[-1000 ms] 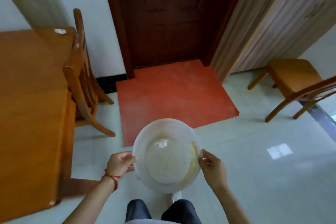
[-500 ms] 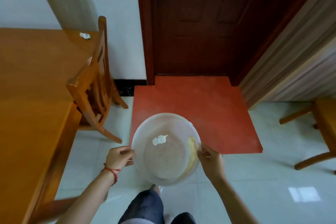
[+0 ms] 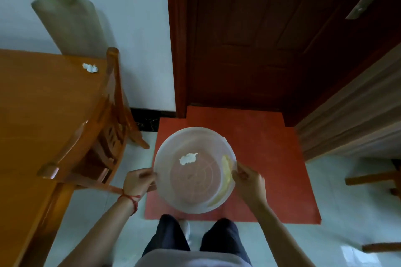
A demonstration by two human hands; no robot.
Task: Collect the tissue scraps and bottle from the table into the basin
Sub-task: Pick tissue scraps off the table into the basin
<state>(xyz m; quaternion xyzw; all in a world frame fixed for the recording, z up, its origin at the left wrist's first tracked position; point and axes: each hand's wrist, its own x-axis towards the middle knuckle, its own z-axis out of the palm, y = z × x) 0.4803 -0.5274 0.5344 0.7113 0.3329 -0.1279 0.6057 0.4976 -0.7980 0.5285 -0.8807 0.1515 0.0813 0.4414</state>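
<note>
We hold the translucent basin (image 3: 195, 197) out in front of us, above the red mat (image 3: 260, 158). Our left hand (image 3: 138, 182) is pinched on its left rim and our right hand (image 3: 249, 182) is closed on its right rim. Inside lie one white tissue scrap (image 3: 188, 158) near the basin's far wall and a yellowish thing along the right wall, which we cannot identify. Farther off to the left, a wooden chair (image 3: 104, 141) is tucked against the table (image 3: 32, 125). Another tissue scrap (image 3: 90, 68) lies near the table's far right corner.
</note>
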